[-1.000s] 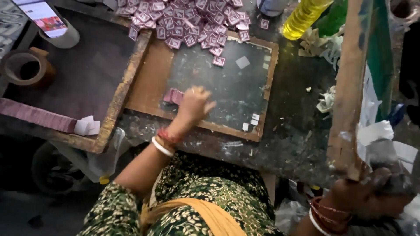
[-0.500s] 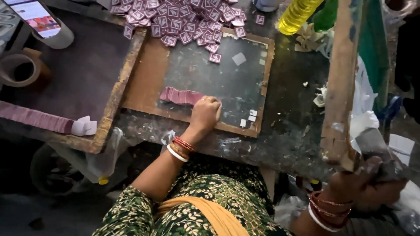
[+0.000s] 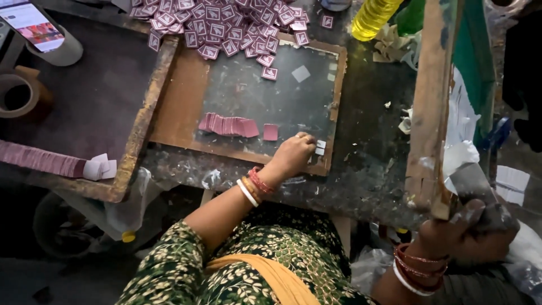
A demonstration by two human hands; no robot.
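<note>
My left hand rests with curled fingers on the front right corner of a dark plate set in a wooden board. Its fingertips touch down beside small white squares. Left of the hand lies an overlapping row of pink cards, with a single pink card at its right end. A heap of pink printed labels spills over the plate's far edge. My right hand, at the lower right, grips the near end of a long paint-stained wooden frame.
A tape roll and a phone sit at the far left. A long stack of pink cards with white pieces lies on the left tray. A yellow bottle stands at the back.
My left hand has slid right along the plate's front edge, uncovering the row of pink cards and the single card. The right hand keeps its grip on the frame.
</note>
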